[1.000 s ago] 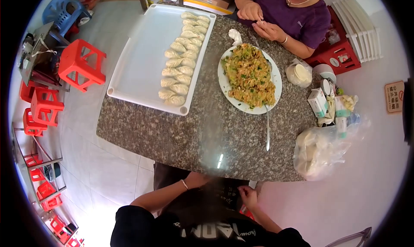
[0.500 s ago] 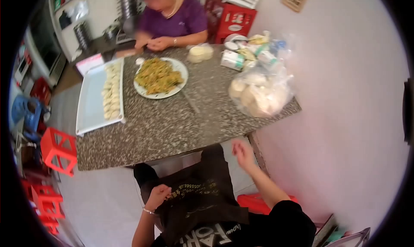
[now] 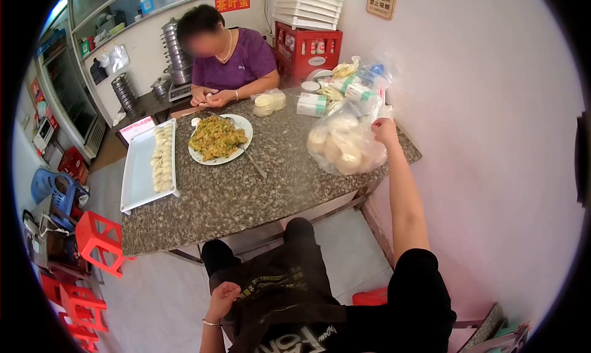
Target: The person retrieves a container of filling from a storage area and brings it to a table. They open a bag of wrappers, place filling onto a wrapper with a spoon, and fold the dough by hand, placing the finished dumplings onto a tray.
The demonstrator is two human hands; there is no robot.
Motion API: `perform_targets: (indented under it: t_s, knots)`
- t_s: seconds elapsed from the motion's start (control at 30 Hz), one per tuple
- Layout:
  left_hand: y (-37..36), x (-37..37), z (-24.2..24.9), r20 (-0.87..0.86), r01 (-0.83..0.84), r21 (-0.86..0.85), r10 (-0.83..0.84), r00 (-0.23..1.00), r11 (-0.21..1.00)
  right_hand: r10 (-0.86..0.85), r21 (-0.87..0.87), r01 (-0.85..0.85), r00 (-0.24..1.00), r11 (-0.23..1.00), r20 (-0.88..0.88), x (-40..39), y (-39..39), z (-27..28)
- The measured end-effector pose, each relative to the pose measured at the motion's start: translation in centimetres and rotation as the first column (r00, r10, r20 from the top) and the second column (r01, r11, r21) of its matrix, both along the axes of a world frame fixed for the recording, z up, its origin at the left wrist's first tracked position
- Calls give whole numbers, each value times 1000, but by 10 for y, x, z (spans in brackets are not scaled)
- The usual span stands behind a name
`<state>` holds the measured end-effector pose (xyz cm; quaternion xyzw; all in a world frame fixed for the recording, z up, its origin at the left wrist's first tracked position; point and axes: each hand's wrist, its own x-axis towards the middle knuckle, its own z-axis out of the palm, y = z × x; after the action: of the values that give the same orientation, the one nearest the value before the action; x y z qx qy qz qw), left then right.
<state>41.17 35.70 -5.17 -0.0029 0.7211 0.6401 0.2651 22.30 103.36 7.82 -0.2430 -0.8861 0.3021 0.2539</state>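
My right hand [image 3: 384, 131] is closed on the upper right edge of a clear plastic bag [image 3: 346, 145] that sits at the table's right side. Pale round pieces, like dough, show through the bag. Over the apron [image 3: 280, 285] on my lap, my left hand [image 3: 224, 299] is loosely curled, and I see nothing in it. Behind the bag lie a white-and-green packet [image 3: 311, 105] and other wrapped packs. A plate of chopped filling [image 3: 217, 137] stands farther left, with a spoon handle [image 3: 254, 163] sticking out over its edge.
A white tray [image 3: 136, 179] with rows of dumplings [image 3: 162, 159] lies at the left of the stone table [image 3: 246, 208]. Across it a person in purple [image 3: 237, 60] works with both hands beside stacked pale wrappers [image 3: 269, 102]. Red stools [image 3: 101, 239] stand left; a wall runs along the right.
My right hand has moved forward from the table's near edge to the plastic bag and taken hold of it. My left hand stays over my lap. The view has shifted.
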Motion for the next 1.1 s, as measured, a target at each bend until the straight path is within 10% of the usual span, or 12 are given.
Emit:
perform_targets:
  t_s: [0.17, 0.33, 0.87, 1.03, 1.1]
  knots:
    - [5, 5, 2, -19, 59, -50, -60, 998, 997, 276, -53, -271, 950, 961, 145, -2, -54, 1]
    - [23, -6, 10, -74, 111, 50, -108, 991, 993, 33, 591, -211, 954, 779, 298, -7, -79, -20]
    - [54, -46, 27, -251, 290, -96, -305, 919, 952, 145, 281, -189, 975, 941, 169, -11, -68, -21]
    - [61, -54, 20, -225, 303, -55, -308, 925, 951, 518, -128, -502, 828, 855, 215, 14, -93, 5]
    - [65, -59, 18, -216, 322, -54, -326, 920, 945, 473, 35, -496, 845, 868, 248, 8, -89, -14]
